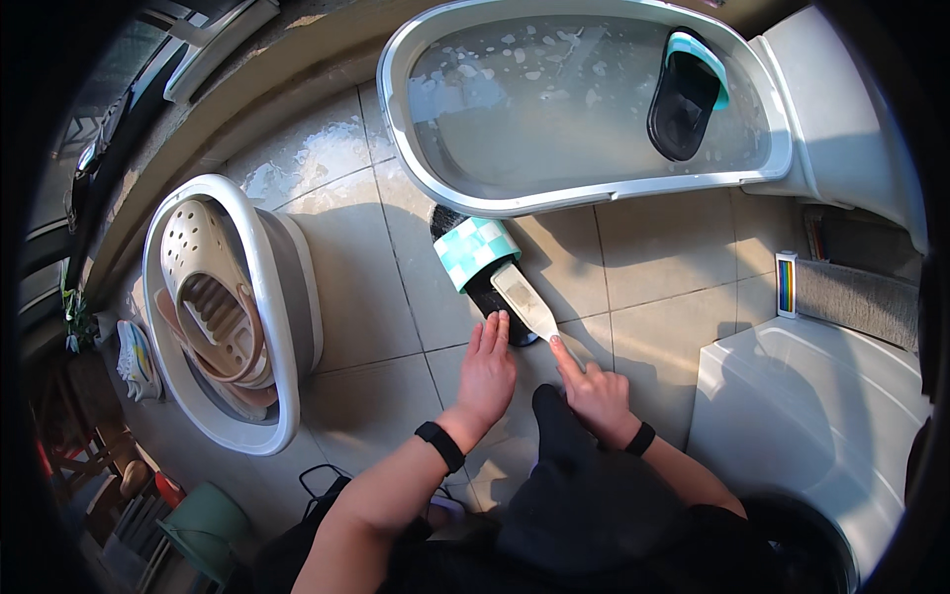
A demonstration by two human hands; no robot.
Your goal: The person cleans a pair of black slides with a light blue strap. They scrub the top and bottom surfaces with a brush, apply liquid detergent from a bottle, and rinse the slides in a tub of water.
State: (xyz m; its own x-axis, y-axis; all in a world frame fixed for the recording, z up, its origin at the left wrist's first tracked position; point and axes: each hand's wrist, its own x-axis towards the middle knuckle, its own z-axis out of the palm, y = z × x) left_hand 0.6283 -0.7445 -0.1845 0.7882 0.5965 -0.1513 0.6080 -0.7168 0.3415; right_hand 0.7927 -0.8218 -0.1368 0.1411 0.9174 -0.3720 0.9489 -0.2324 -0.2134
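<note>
A black slide sandal with a mint-and-white checkered strap lies on the tiled floor, its toe end close by the tub. My left hand rests its fingertips on the sandal's heel, fingers extended and holding nothing. The handle of a pale scrubbing brush is in my right hand, with the index finger stretched along it. The brush head lies over the sandal's footbed, beside the strap; its bristles are hidden. A matching sandal sits in cloudy, sudsy water in a white oval tub.
At left stands a white-and-grey basin holding beige perforated clogs. Sneakers lie beyond it. A green bucket is at lower left, a white plastic surface at right. Wet floor tiles shine near the tub.
</note>
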